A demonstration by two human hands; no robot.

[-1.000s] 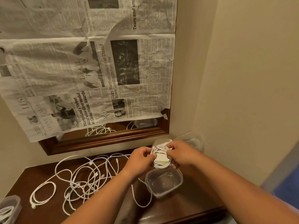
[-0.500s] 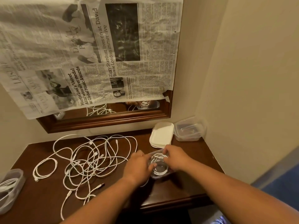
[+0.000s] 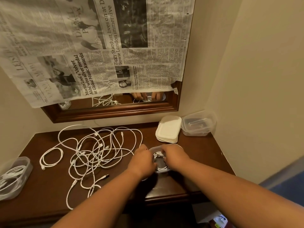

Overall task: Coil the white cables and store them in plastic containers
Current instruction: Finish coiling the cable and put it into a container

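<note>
Both hands are down at the clear container [image 3: 156,147] on the table [image 3: 200,155]; one coiled cable [image 3: 158,156] sits inside it; the right hand [image 3: 174,155] has its fingers curled down onto that coil, pinching it; the left hand [image 3: 144,159] is bent over the container's left rim, fingertips hidden, so I cannot tell what it grips; left of the container, a tangle of loose white cables [image 3: 102,152], too knotted to count; far left, a second container [image 3: 27,163] with cables in it; behind it, one stack of white lids [image 3: 168,129]; beside that, two nested empty tubs [image 3: 199,125].
</note>
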